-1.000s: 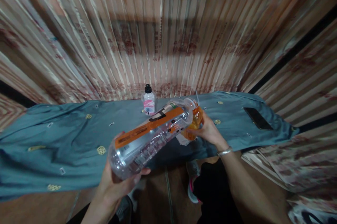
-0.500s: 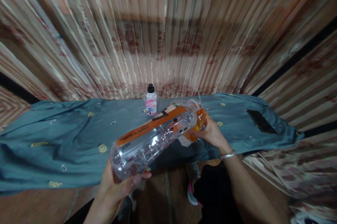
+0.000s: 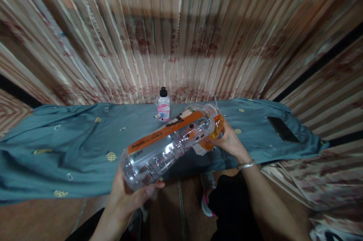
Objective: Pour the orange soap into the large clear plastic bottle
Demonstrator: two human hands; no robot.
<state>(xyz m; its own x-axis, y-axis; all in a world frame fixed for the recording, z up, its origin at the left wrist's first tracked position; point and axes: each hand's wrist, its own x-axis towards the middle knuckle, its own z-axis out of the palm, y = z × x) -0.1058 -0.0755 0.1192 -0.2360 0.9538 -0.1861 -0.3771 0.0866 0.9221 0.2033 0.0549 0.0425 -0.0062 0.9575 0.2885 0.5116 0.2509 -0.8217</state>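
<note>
A large clear bottle with an orange and silver label lies tilted in the air, its base at the lower left and its neck at the upper right. My left hand is wrapped round the base. At the neck end, my right hand grips an orange translucent container that touches or overlaps the bottle's neck; the exact contact is unclear. Behind them a small clear bottle with a black cap and pink label stands upright on the teal cloth.
A dark flat phone-like object lies on the cloth at the right. Striped curtains hang behind and at both sides. Dark bars cross at the left and right. My legs and shoes are below the front edge.
The view has shifted slightly. The large bottle and both hands keep nearly the same pose, with the bottle's neck and the orange container slightly further right.
</note>
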